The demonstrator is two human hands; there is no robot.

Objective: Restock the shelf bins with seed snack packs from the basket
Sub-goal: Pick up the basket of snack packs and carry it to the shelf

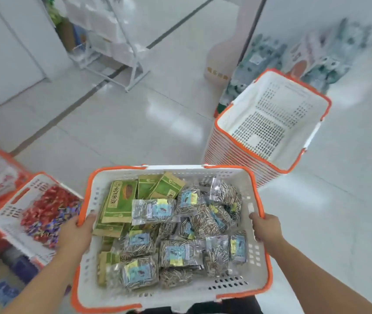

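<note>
Gripping opposite rims, both hands carry the white plastic basket with orange trim (pixel 256 252) level above the pale tiled floor (pixel 117 123), probably so nothing slides out on the way to the shelf bins, which are not in view. A stack of empty matching baskets (pixel 225 155) stands just beyond. The left hand (pixel 76 232) and right hand (pixel 265 225) each curl over an edge. Inside lie green paper seed packs (pixel 118 201) and clear striped-seed packs (pixel 176 252), none yet removed.

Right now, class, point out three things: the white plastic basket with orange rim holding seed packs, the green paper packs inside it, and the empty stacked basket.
white plastic basket (pixel 256 257), head view: right inner wall.
green paper packs (pixel 118 205), head view: top pack's face.
empty stacked basket (pixel 271 123), head view: perforated floor.
</note>
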